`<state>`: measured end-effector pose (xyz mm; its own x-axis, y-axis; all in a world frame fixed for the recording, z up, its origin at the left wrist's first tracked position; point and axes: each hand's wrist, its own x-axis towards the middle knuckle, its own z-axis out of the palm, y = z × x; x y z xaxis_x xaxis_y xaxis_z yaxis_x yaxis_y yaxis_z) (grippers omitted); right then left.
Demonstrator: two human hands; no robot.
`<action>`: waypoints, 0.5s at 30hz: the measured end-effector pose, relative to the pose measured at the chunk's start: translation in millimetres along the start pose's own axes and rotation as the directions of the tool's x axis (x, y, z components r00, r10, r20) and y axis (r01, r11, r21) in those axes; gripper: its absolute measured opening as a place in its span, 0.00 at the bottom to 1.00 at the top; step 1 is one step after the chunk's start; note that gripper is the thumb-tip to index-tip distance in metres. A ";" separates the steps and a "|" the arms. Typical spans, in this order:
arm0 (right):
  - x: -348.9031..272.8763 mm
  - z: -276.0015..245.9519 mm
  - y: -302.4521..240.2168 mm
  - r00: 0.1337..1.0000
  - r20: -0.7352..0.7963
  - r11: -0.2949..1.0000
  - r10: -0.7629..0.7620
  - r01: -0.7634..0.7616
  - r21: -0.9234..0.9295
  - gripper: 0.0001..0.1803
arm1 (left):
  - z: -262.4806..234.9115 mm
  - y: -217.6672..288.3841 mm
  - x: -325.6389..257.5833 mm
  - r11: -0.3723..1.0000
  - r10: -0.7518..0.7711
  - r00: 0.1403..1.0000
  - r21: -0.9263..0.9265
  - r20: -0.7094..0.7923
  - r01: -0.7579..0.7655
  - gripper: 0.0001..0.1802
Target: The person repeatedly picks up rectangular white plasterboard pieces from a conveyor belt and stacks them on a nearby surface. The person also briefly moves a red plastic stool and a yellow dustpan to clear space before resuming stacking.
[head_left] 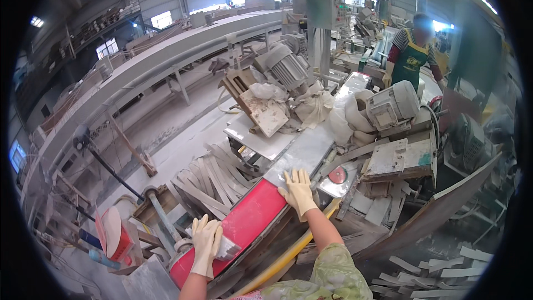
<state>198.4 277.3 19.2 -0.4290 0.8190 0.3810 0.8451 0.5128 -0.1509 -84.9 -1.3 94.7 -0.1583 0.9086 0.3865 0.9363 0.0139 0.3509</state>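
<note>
Dusty factory hall, head view: we get machines, pale scrap and a long conveyor well ahead of both grips, off to the left. Red belt runs diagonally under our two gloved hands.

Right grip: cream glove, fingers a bit spread, laid over the near end of a pale grey slab. We see no closing around it. Slab extends ahead of this grip, past the red stretch. Left grip: cream glove, fingers together, against a small stack of pale pieces on the belt, just right of the hand. We can't tell how tight; thumb and underside hidden.

Ahead of the left grip, pile of bent pale strips. Left of it, metal pipe and red container. Just right of the right grip, round red piece; below it, yellow bar. Farther ahead, one grey motor to the left, another motor to the right. Beyond that, a co-worker in a green apron. Well right of both grips, loose strips.
</note>
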 end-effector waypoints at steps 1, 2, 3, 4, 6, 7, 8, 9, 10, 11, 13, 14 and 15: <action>2.0 2.9 3.7 1.000 0.000 0.999 -0.030 0.030 -0.024 0.42 | -1.6 1.0 0.2 1.000 -0.003 1.000 -0.005 0.010 0.003 0.14; 3.6 7.0 6.8 0.998 0.002 0.997 -0.060 0.060 -0.047 0.42 | -2.2 1.4 5.7 1.000 0.000 1.000 -0.010 0.014 0.000 0.14; 4.9 7.6 6.3 0.995 0.008 0.992 -0.101 0.101 -0.071 0.41 | -2.5 2.5 6.6 1.000 0.004 1.000 -0.013 0.013 -0.004 0.14; 5.5 6.6 6.6 0.986 -0.076 0.982 -0.148 0.138 -0.128 0.35 | -2.8 3.3 6.4 1.000 0.007 1.000 -0.016 0.011 -0.007 0.14; 16.7 0.2 6.0 0.992 0.084 0.995 -0.096 0.093 0.047 0.31 | -4.7 3.5 4.7 1.000 0.019 1.000 -0.006 -0.007 -0.019 0.13; 25.7 -7.3 3.0 0.983 0.165 0.990 -0.084 0.064 0.126 0.30 | -6.3 3.0 3.8 1.000 0.029 0.999 0.006 -0.023 -0.029 0.13; 31.7 -15.0 -2.1 0.979 0.206 0.964 0.005 -0.060 0.260 0.24 | -8.3 1.5 1.5 0.999 0.029 0.999 0.014 -0.028 -0.029 0.12; 30.1 -11.6 -3.6 0.991 0.105 0.932 0.083 -0.114 0.343 0.22 | -6.8 3.9 1.8 0.999 0.036 0.999 0.008 -0.037 -0.036 0.12; 30.5 -6.7 -7.6 0.985 0.004 0.889 0.170 -0.155 0.430 0.21 | -5.6 4.3 4.7 0.999 0.038 0.999 -0.001 -0.037 -0.038 0.12; 29.8 -2.2 -12.4 0.961 -0.089 0.836 0.262 -0.180 0.518 0.20 | -3.6 4.9 3.8 0.999 0.047 0.997 -0.025 -0.055 -0.048 0.12; 6.6 -11.7 -60.8 0.908 0.329 0.184 0.259 -0.381 0.906 0.18 | -7.4 -2.2 -3.3 0.998 0.044 0.994 -0.042 -0.096 -0.049 0.12; -9.1 -17.2 -90.0 0.894 0.395 0.141 0.211 -0.428 0.893 0.19 | -12.2 -4.2 -4.7 0.997 0.030 0.995 -0.071 -0.094 -0.036 0.12; -25.3 -28.6 -111.9 0.875 0.451 0.113 0.177 -0.473 0.874 0.21 | -18.0 -3.2 -3.8 0.992 0.015 0.996 -0.127 -0.085 -0.026 0.13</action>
<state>123.8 191.9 52.5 -0.3691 0.9235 -0.1047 0.0201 -0.1047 -0.9943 -92.9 -12.3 107.5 -0.1702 0.8699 0.4628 0.8927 -0.0627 0.4462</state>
